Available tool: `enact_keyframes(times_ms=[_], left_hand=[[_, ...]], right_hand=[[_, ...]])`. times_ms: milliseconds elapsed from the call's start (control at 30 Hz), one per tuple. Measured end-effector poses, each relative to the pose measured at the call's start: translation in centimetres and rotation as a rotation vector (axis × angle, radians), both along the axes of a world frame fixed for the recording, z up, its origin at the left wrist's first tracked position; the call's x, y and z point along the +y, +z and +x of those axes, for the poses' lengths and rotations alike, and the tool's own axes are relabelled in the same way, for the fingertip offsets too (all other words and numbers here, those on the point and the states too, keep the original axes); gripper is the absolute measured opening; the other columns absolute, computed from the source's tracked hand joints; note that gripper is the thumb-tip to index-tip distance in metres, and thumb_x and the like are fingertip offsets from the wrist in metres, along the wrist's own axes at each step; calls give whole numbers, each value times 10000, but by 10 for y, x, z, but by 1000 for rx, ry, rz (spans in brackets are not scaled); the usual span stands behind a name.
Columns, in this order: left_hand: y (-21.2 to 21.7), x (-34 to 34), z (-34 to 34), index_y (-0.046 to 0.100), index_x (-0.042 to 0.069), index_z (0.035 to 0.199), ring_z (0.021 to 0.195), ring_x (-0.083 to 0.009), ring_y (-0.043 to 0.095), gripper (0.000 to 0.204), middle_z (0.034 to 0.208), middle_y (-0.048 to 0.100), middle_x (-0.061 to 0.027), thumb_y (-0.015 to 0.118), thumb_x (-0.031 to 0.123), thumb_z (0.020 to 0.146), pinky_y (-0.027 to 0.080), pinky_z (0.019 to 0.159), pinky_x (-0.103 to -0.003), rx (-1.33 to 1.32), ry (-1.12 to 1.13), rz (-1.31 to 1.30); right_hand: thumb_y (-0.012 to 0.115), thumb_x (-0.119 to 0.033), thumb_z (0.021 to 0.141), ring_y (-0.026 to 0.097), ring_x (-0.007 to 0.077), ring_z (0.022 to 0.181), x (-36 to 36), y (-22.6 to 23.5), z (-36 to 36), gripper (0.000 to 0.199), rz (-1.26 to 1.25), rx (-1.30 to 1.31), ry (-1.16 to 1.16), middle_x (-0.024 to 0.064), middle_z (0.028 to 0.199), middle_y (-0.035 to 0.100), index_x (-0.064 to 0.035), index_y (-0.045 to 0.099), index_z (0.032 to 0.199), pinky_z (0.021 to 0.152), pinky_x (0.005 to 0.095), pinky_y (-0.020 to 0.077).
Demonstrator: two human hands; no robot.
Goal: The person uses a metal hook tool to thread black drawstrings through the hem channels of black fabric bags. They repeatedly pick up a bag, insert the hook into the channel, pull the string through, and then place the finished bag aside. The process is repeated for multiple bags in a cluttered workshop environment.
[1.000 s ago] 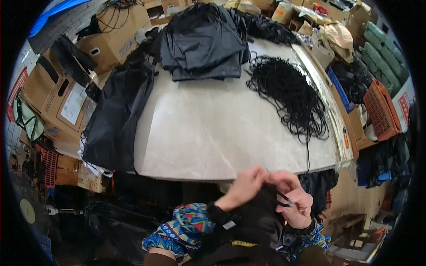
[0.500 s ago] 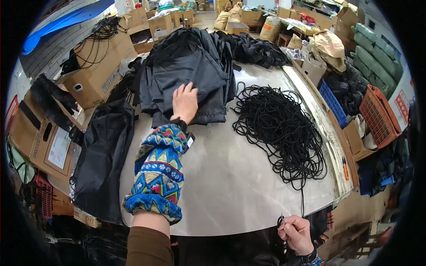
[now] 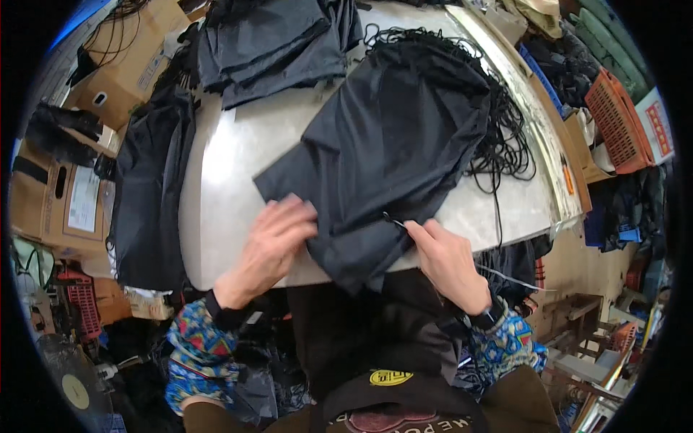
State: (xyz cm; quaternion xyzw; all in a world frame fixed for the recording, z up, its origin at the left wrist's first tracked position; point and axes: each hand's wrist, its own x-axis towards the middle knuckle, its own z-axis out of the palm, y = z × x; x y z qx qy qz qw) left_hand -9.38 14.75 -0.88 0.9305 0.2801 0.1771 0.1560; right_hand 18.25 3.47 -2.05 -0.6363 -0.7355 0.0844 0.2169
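Observation:
A piece of black fabric (image 3: 390, 137), folded like a flat bag, lies slantwise on the table, its near end reaching over the front edge. My right hand (image 3: 451, 263) pinches a thin metal rod (image 3: 397, 221) with a dark tip resting over the fabric's near right part. Roughly in line with it, a thin pale length (image 3: 516, 280) shows beyond my wrist. My left hand (image 3: 271, 245) is beside the fabric's near left edge, its fingers smeared by motion; I cannot tell whether they touch it. A tangled heap of black cord (image 3: 509, 137) lies partly under the fabric.
A stack of black fabric pieces (image 3: 278, 50) lies at the table's far left. Another black fabric bundle (image 3: 151, 195) hangs along the left edge. Cardboard boxes (image 3: 68, 206) stand on the left. An orange-handled tool (image 3: 568, 180) and an orange basket (image 3: 621, 119) are at right.
A fabric piece now lies in front of me, over part of the cord heap. My left hand has come back from the stack, my right hand has moved up over the table, and the view has tipped down.

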Motion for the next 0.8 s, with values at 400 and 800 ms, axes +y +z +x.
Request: enact_keyframes(times_ms=[400, 800], left_hand=[[-30, -117, 47, 595, -20, 798, 595, -118, 553, 203, 697, 607, -62, 681, 156, 852, 426, 532, -253, -519, 546, -400], [-26, -129, 67, 625, -40, 915, 733, -145, 658, 232, 869, 677, -138, 601, 190, 921, 546, 613, -255, -1049, 564, -1472]], right_hand=[[561, 17, 860, 531, 337, 636, -30, 3, -15, 165, 227, 392, -49, 168, 750, 524, -7, 603, 1018, 563, 363, 414], [597, -14, 846, 565, 320, 609, -102, -1, -43, 175, -7, 489, 21, 144, 746, 538, 0, 600, 1021, 507, 384, 442]])
